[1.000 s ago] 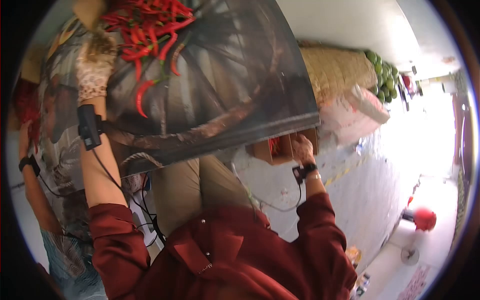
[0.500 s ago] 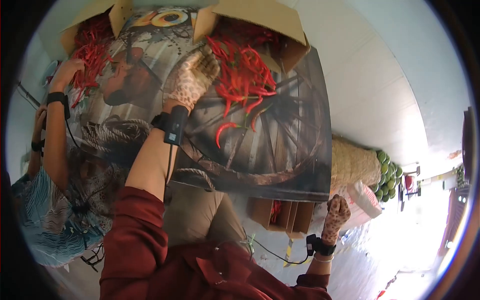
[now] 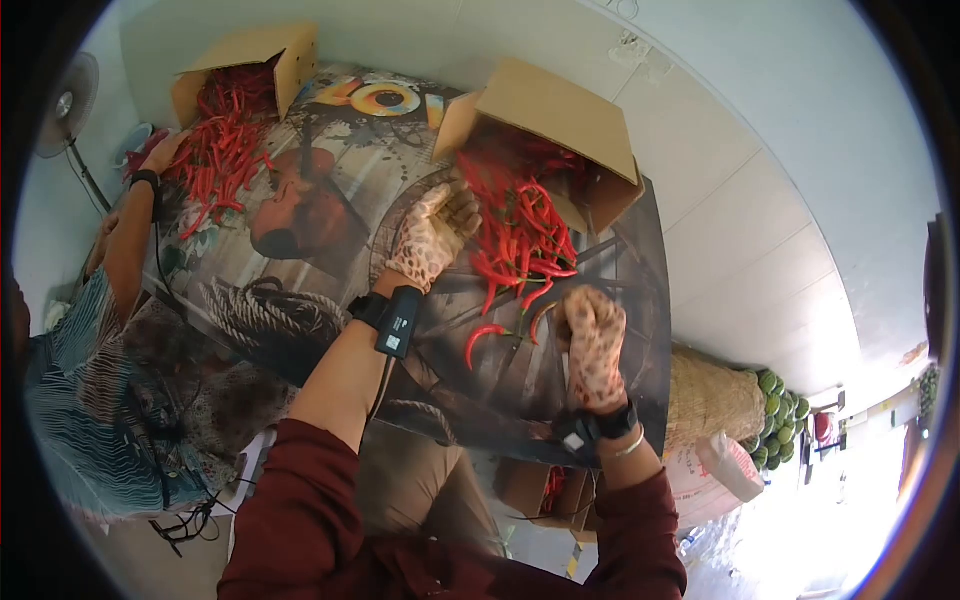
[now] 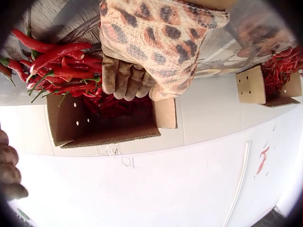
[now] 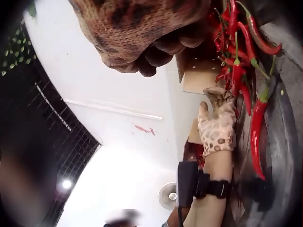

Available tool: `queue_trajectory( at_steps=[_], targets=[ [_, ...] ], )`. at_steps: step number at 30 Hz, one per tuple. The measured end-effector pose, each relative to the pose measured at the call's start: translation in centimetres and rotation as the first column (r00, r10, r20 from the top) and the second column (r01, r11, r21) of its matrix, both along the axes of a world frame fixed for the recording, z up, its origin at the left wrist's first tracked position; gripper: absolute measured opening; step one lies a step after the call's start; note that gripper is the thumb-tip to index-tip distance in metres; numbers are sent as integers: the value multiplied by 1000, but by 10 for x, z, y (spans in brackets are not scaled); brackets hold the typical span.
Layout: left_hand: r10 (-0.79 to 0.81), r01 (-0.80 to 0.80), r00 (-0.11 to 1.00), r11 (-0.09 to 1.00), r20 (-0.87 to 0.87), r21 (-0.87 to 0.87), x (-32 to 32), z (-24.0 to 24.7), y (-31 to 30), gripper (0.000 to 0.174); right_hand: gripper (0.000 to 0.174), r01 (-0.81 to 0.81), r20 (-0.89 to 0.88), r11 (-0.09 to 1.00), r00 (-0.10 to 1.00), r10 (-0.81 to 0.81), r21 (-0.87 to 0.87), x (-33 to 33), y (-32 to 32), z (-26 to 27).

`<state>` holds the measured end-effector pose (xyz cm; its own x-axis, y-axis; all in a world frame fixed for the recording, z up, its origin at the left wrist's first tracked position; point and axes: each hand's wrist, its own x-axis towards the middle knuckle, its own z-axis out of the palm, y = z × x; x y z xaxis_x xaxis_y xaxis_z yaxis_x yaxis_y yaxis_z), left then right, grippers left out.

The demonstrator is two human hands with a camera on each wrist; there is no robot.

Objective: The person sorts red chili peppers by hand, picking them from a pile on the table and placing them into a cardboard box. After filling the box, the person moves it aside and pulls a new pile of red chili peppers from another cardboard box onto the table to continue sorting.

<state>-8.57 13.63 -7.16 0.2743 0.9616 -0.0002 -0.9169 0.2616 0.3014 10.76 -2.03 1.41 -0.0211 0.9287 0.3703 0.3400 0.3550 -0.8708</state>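
A heap of red chilies (image 3: pixel 522 240) spills onto the table from a tipped cardboard box (image 3: pixel 560 108). My left hand (image 3: pixel 435 238), in a spotted glove with brown fingers, lies palm up at the heap's left side. Its fingers bend loosely in the left wrist view, with no chili seen in them. Over the table, just right of the heap, is my right hand (image 3: pixel 597 348) in a matching glove. Its fingers (image 5: pixel 156 52) curl loosely downward, and no chili shows in them. A stray red chili (image 3: pixel 482 340) lies in front of the heap.
Another person's hand (image 3: pixel 165 152) is at a second chili heap (image 3: pixel 215 155) by another tipped box (image 3: pixel 295 65) on the left. Below the table's front edge stands a divided cardboard box (image 3: pixel 525 485) with chilies. Sacks (image 3: pixel 710 400) and green produce (image 3: pixel 775 420) are at right.
My right hand has come up from the divided box below, past the table's edge, to beside the heap. The left hand stays by the heap while the head view shifts.
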Motion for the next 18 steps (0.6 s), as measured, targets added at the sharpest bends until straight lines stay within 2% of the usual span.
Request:
queue_trajectory(
  at_steps=[4,5,6,11,15,18],
  targets=[
    [4,-5,1000,1000,-16,-30,1,4,-3,26,37,52,-29,997,998,-50,59,12,48,-21],
    [17,-18,999,999,-27,-33,1,6,-4,26,35,153,-207,983,963,-171,-102,13,50,-19],
    [10,-12,999,999,-39,-43,1,5,-3,26,33,220,-358,936,880,-311,-273,15,53,-20],
    [13,-15,996,1000,-90,-16,4,6,-1,27,33,302,-424,919,820,-386,-252,58,63,-52],
    [28,-37,990,997,-141,-63,5,9,-1,28,28,328,-565,888,686,-459,-324,64,71,-53],
    [46,-62,980,995,-194,-76,6,11,1,29,27,288,-589,907,692,-418,-306,66,75,-55]
  ],
)
